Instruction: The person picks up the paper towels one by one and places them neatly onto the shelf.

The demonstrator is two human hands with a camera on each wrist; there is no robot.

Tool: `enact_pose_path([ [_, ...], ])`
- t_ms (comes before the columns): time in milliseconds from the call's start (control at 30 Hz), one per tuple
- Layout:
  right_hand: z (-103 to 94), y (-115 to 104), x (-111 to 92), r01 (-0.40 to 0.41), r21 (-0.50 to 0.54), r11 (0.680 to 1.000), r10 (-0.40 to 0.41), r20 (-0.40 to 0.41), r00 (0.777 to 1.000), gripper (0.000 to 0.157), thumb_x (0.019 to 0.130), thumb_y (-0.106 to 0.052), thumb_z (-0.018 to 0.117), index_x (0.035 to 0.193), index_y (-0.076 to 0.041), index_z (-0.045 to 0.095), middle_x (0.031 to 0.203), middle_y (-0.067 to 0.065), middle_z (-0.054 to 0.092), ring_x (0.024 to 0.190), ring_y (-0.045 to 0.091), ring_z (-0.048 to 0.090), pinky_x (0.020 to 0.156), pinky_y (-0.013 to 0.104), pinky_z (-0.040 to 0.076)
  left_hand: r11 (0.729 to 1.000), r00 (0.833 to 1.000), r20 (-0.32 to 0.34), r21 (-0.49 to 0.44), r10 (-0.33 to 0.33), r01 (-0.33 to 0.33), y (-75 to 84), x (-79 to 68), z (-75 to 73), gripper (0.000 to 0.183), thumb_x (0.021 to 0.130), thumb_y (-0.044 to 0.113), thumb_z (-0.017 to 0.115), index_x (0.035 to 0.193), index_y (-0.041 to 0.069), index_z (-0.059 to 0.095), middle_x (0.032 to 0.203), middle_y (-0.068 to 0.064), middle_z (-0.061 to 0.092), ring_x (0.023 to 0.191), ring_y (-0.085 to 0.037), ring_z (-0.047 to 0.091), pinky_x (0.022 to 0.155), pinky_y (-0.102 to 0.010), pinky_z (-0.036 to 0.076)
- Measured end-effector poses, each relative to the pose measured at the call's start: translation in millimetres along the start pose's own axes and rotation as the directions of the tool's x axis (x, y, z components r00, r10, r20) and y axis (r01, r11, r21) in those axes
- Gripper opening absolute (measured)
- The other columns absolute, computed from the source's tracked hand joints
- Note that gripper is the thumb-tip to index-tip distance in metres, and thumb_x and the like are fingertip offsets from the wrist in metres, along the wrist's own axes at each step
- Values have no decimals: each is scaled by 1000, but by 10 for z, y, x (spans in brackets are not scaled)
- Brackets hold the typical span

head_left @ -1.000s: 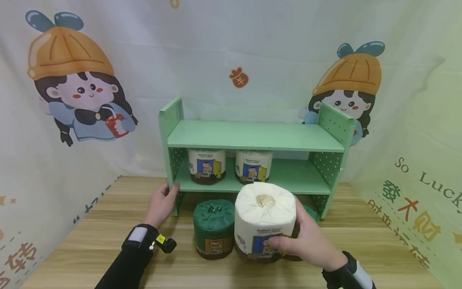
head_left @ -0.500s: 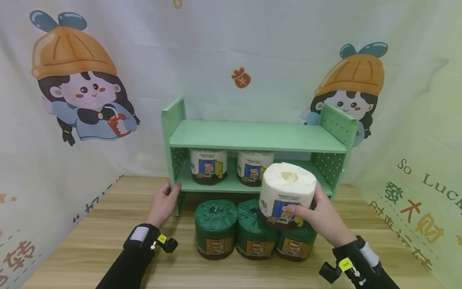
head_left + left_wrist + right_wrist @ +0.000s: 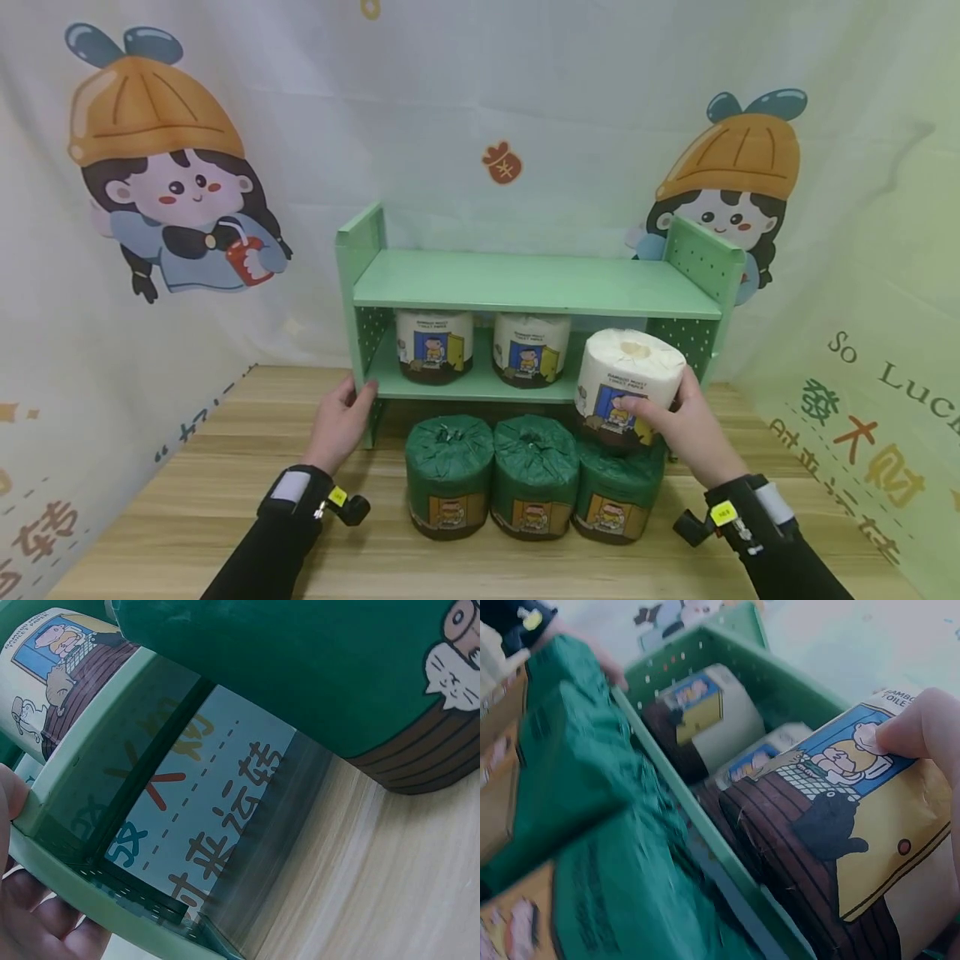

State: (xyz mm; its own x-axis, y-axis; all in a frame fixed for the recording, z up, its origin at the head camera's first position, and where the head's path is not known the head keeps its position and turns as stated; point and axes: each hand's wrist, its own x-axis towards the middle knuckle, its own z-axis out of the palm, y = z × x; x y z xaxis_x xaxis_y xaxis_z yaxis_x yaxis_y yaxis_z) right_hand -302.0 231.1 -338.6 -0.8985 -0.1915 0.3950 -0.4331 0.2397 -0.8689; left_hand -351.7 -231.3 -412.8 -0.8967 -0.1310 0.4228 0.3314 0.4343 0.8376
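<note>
Free top shelf [image 3: 536, 281], green rolls [image 3: 536, 462] blocking below

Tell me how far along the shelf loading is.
Done: two white rolls stand on the lower shelf. In hand: the right grip holds a third white roll near the space to their right. Remaining, seemingly: setting that roll down, then perhaps shelving the three green rolls, which stand on the table in front.

“BAMBOO MOIST TOILET PAPER” on wht rolls [image 3: 628, 379], “So Luck…”, “發大财”, “时来运转” on R bkgd cloth [image 3: 847, 258]
</note>
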Motion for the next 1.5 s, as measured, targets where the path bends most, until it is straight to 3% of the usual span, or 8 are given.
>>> enact_pose_path([
  [167,-55,75,67,-32,-30,999,31,-23,999,79,94,-23,71,150,-11,16,136,16,42,116,28,48,86,34,49,1000,1000,7,-1,-3,3,19,-13,0,41,106,37,48,132,7,59,122,-17,62,104,-25,57,82,-48,50],
  [367,-77,72,127,-100,-88,991,97,-43,994,93,93,-31,72,151,-8,3,140,22,34,121,32,42,95,50,41,1000,1000,16,-15,-26,26,29,-3,1,42,106,38,47,134,9,58,127,-16,60,110,-25,54,87,-51,49],
  [500,-84,64,165,-149,-97,984,145,-49,988,99,93,-36,72,150,-5,-3,141,26,31,123,34,39,97,52,39,999,999,19,-16,-37,37,8,8,-4,44,106,40,47,136,10,57,130,-16,58,114,-25,52,90,-53,47],
  [700,-119,128,233,-145,-138,980,140,-45,989,95,94,-40,69,150,-1,2,140,26,29,122,34,39,92,49,43,999,999,26,-19,-41,42,-4,-9,-6,45,106,41,47,138,10,55,133,-17,56,116,-28,52,93,-55,46],
  [933,-119,132,313,-128,-265,956,103,-104,989,84,91,-50,69,144,0,26,129,22,20,113,33,30,82,42,44,999,999,18,-22,-40,40,-4,-2,-9,42,106,38,48,136,10,57,130,-16,58,114,-27,53,92,-54,47],
  [1067,-119,114,353,-121,-287,950,99,-93,991,77,92,-51,67,139,0,33,129,24,22,111,35,29,82,44,43,999,999,12,-18,-32,32,-6,-4,-13,41,106,37,48,134,9,58,129,-16,59,114,-26,53,91,-54,47],
  [1300,-139,142,408,-123,-257,958,98,-108,989,97,95,-49,64,150,4,5,138,28,31,119,37,39,93,52,41,999,1000,11,-28,-27,27,3,-10,-7,40,106,37,48,132,8,59,127,-17,60,112,-26,54,90,-53,48],
  [1500,-167,167,450,-127,-304,944,97,-113,989,92,98,-50,59,147,8,8,138,31,34,123,40,40,97,57,39,999,999,19,-21,-43,43,19,-6,-2,43,106,39,47,133,8,58,127,-17,59,111,-27,54,90,-53,48],
])
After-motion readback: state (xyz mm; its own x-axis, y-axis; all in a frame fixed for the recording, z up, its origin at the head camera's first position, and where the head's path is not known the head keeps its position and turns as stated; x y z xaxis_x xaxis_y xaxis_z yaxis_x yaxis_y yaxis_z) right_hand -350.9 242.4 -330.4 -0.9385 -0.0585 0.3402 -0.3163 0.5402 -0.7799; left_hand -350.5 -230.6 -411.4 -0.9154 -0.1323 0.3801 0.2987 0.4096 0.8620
